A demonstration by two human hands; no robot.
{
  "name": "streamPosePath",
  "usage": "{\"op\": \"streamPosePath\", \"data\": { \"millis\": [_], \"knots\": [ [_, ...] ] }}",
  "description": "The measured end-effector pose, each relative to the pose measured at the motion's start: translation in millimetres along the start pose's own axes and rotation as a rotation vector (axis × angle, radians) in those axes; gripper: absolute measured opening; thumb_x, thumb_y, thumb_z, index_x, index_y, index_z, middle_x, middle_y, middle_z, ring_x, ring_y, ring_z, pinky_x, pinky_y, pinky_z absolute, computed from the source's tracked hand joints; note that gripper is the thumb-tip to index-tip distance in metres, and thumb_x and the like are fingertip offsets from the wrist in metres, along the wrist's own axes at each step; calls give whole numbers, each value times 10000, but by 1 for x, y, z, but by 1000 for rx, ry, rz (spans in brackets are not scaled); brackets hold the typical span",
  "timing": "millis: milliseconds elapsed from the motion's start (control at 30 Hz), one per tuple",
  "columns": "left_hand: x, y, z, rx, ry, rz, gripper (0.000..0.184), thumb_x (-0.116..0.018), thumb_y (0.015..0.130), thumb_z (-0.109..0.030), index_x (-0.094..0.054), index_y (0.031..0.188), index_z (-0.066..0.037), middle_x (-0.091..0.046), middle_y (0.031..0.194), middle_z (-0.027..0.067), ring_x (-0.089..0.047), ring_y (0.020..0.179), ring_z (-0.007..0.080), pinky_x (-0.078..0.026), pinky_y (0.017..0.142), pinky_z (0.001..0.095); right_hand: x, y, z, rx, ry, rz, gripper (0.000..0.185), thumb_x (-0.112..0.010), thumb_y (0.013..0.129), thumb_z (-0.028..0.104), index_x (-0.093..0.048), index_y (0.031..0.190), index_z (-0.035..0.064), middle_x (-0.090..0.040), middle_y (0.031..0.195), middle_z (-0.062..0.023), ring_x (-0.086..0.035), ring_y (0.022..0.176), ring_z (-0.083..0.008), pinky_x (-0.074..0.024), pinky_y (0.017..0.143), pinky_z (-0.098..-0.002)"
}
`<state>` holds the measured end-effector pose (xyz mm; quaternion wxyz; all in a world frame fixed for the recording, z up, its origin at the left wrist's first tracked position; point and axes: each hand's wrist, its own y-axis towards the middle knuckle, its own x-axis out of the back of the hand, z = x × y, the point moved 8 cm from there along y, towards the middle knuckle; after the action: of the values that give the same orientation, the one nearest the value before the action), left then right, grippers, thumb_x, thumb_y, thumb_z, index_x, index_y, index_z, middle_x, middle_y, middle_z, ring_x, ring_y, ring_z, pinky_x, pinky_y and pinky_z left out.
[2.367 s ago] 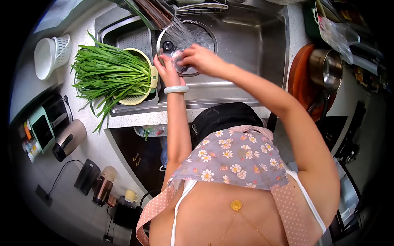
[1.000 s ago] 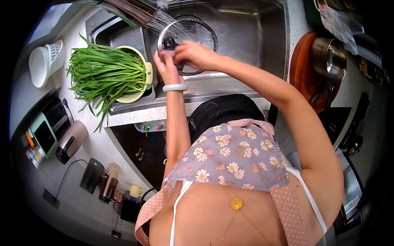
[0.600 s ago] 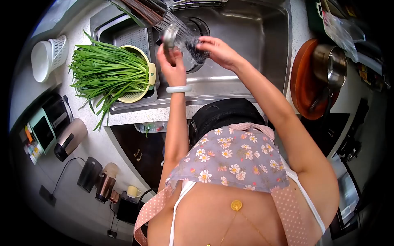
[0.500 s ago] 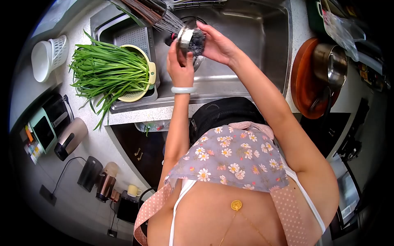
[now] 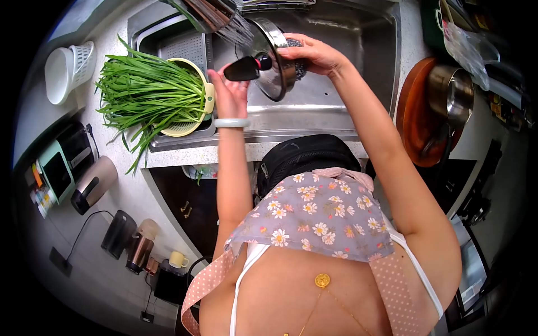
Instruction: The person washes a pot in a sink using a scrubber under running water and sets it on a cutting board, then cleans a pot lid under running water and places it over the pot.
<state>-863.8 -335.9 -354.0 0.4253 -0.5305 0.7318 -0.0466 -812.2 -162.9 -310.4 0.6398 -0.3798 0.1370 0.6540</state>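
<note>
A glass pot lid (image 5: 274, 75) with a steel rim and a black knob (image 5: 242, 68) is tilted on edge above the sink, its knob pointing left. My right hand (image 5: 319, 54) grips the lid's rim, with a grey steel wool scrubber (image 5: 300, 68) between hand and lid. Close behind the knob is my left hand (image 5: 231, 99), wearing a pale bangle. Its thumb stands apart from its fingers, which the knob partly covers. Water streams from a faucet (image 5: 210, 12) onto the lid's upper left side.
Long green chives (image 5: 148, 89) lie in a yellow colander (image 5: 208, 98) at the sink's left. The steel sink (image 5: 358, 50) spreads under my hands. A steel pot (image 5: 451, 92) rests on a round wooden board (image 5: 414, 120) to the right. White baskets (image 5: 60, 75) stand far left.
The lid has turned so its knob faces left and has shifted right, with my right hand. My left hand has let go of the rim and moved left and down beside the knob.
</note>
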Motion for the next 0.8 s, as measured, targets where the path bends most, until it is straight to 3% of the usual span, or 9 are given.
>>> {"op": "streamPosePath", "data": {
  "millis": [33,133,267,333,433,500,633,733,800],
  "knots": [
    [-11,0,2,198,-26,118,647,-438,884,-628,-523,1148,-44,-596,1125,115,-581,1012,199,-493,904,342,-1,1,1,-40,-41,64,427,-663,852,135,-519,1228,-7,-646,1034,-54,-614,915,-107,-491,837,-261],
    [-23,-6,5,388,-415,115,471,-666,848,-398,-562,1119,-27,-635,1003,89,-625,903,197,-514,875,345,-5,9,2,-108,-167,190,403,-660,860,148,-527,1211,1,-650,999,-50,-613,879,-97,-500,797,-254],
    [-46,-6,3,442,-1616,366,343,-739,786,-290,-636,1034,-77,-651,983,34,-618,868,129,-484,857,312,-16,8,-9,-107,-120,209,375,-642,881,149,-525,1207,6,-649,996,-49,-610,868,-91,-503,780,-252],
    [-52,-14,4,260,-1310,190,245,-678,832,-322,-638,903,-91,-638,858,22,-599,815,118,-470,823,298,-17,6,-18,-48,-52,187,387,-639,887,146,-511,1227,11,-640,1029,-51,-608,878,-101,-492,806,-257],
    [-37,-7,9,142,-1027,-7,324,-604,867,-391,-568,749,-92,-561,719,13,-558,728,121,-464,784,302,-2,-3,-28,-32,-55,61,369,-642,891,179,-529,1205,21,-627,1003,-26,-585,885,-90,-469,805,-247],
    [-38,5,2,128,-1170,176,444,-543,881,-457,-456,646,-91,-446,614,4,-466,610,118,-441,665,261,18,-3,-41,-41,-194,0,340,-632,903,212,-549,1186,41,-615,984,-8,-572,901,-87,-455,812,-244],
    [-47,5,-14,92,-1145,200,479,-507,869,-540,-407,668,-117,-344,580,-30,-371,557,98,-393,602,221,31,-23,16,272,-506,-539,315,-615,914,328,-599,1102,76,-578,1014,-14,-519,972,-110,-412,883,-269],
    [-46,11,-10,24,-969,212,495,-495,862,-564,-396,663,-123,-353,588,-31,-363,556,105,-392,600,220,-25,-29,44,677,-842,-488,299,-553,907,149,-574,1200,97,-476,1150,-92,-385,1154,-247,-297,1020,-348],
    [-48,7,-5,18,-851,54,516,-448,884,-595,-373,679,-128,-328,577,-30,-353,555,114,-384,586,248,-68,-34,38,775,-1492,-520,399,-600,774,1,-611,1157,112,-487,1169,-111,-388,1135,-326,-320,1012,-398]
  ]
}}
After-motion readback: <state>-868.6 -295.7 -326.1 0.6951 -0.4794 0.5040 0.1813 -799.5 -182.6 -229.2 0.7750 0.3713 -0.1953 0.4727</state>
